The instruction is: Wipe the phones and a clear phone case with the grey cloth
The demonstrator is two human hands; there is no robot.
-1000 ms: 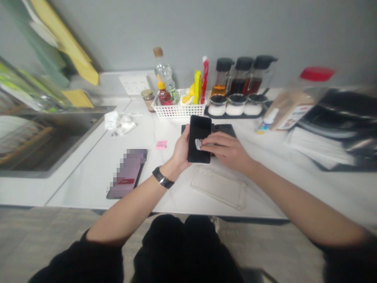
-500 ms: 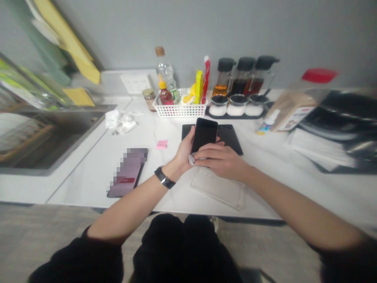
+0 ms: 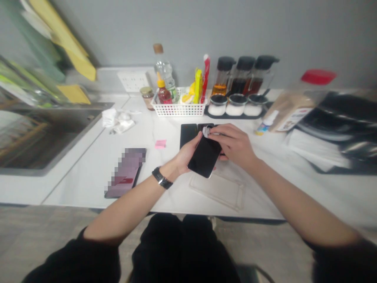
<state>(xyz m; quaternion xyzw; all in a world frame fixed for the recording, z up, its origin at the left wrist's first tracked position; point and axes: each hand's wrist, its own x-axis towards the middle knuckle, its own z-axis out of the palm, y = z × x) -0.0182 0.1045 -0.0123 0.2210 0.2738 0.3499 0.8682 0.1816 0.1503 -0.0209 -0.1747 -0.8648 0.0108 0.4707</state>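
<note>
My left hand (image 3: 187,156) is closed round a black smartphone (image 3: 204,156), its dark screen facing up and its body tilted above the counter. Against the phone's far edge my right hand (image 3: 235,144) presses a small crumpled white tissue (image 3: 206,131), pinched between thumb and fingers. Below the phone lies a clear phone case (image 3: 219,191). Partly covered by the hands, dark flat devices or panels (image 3: 187,135) rest on the counter behind; their kind I cannot tell. A second phone (image 3: 126,173), partly pixelated, lies to the left.
Crumpled tissues (image 3: 118,120) and pink sticky notes (image 3: 160,144) lie on the white counter. Along the wall stand a white basket (image 3: 178,111) of bottles, seasoning jars (image 3: 236,105) and a red-lidded container (image 3: 294,106). A sink (image 3: 50,145) is at left; a small spray bottle (image 3: 266,124) stands right.
The phone has swung round and come lower, nearer me. My right hand has moved with the tissue from the phone's near end to its far edge.
</note>
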